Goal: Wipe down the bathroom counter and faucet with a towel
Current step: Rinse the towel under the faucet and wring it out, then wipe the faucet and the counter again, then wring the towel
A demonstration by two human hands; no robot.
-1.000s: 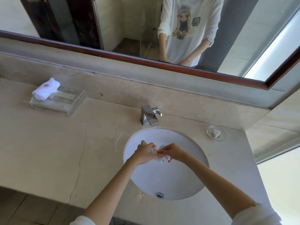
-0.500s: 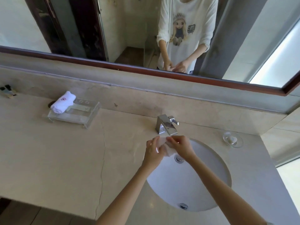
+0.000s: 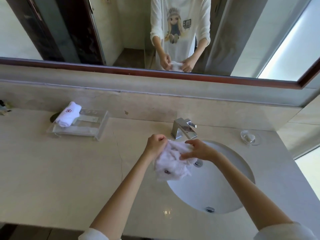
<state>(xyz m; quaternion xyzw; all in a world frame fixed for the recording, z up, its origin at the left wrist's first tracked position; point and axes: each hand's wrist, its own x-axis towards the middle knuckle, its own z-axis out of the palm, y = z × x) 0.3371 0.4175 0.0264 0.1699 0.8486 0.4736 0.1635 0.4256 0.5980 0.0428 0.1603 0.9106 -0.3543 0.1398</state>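
Note:
A crumpled white towel (image 3: pixel 170 163) hangs in the air over the left rim of the white sink (image 3: pixel 216 184). My left hand (image 3: pixel 155 145) grips its upper left corner in a fist. My right hand (image 3: pixel 199 150) pinches the upper right part of the cloth between thumb and fingers. The chrome faucet (image 3: pixel 183 129) stands just behind both hands on the beige marble counter (image 3: pixel 60 170), untouched.
A clear tray (image 3: pixel 90 125) at the back left carries a rolled white towel (image 3: pixel 68 114). A glass soap dish (image 3: pixel 250 137) sits right of the faucet. A wood-framed mirror (image 3: pixel 86 32) runs along the wall behind. Small bottles (image 3: pixel 4 108) stand at the far left edge.
Both hands rose out of the basin toward the faucet and moved apart, and the balled towel has spread open so that it hangs between them.

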